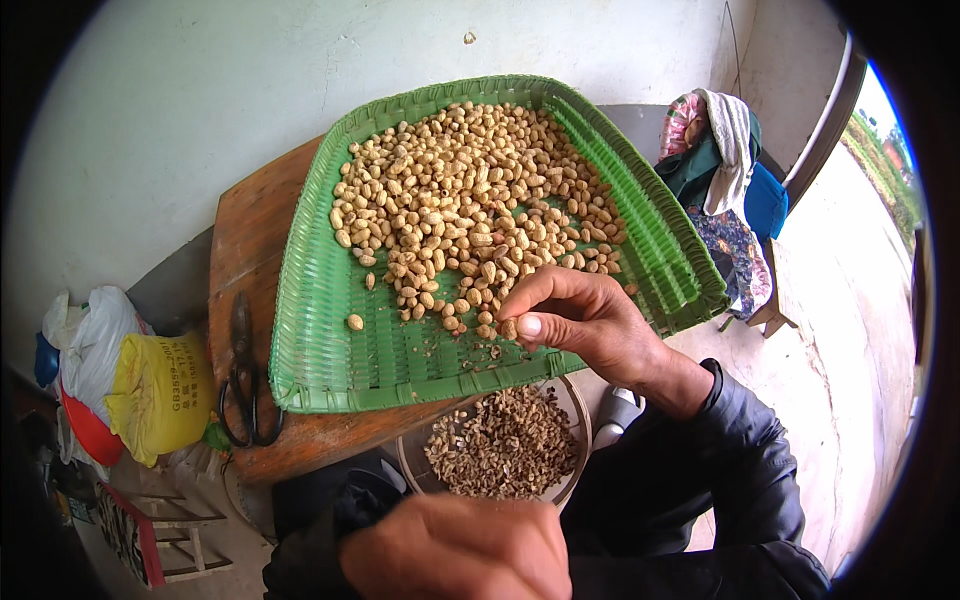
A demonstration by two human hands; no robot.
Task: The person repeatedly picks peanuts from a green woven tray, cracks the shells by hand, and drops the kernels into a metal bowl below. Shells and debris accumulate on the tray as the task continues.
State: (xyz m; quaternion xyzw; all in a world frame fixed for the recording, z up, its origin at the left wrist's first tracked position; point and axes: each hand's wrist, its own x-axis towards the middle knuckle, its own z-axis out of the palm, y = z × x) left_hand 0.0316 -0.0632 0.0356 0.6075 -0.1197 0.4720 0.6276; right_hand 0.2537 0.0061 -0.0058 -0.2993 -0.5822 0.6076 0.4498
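A peanut in its shell [509, 329] is pinched between the thumb and forefinger of my right hand [581, 319]. That hand is over the front edge of a green woven basket [345, 367], which holds a large heap of unshelled peanuts [465, 180]. A few loose peanuts and shell bits lie near the basket's front. Closer to me, my left hand [457, 551] is blurred at the bottom of the view. Its fingers are curled out of sight, so whether it holds anything is hidden. Beyond it, a round container [579, 420] on the floor holds broken peanut shells [502, 446].
The basket rests on a wooden table [255, 195], its front overhanging the edge. Black-handled scissors [244, 382] lie at the left. Beyond are a yellow printed bag [161, 394], a white plastic bag [101, 352] and a small stool [180, 536]. Fabrics [720, 165] are piled at the right.
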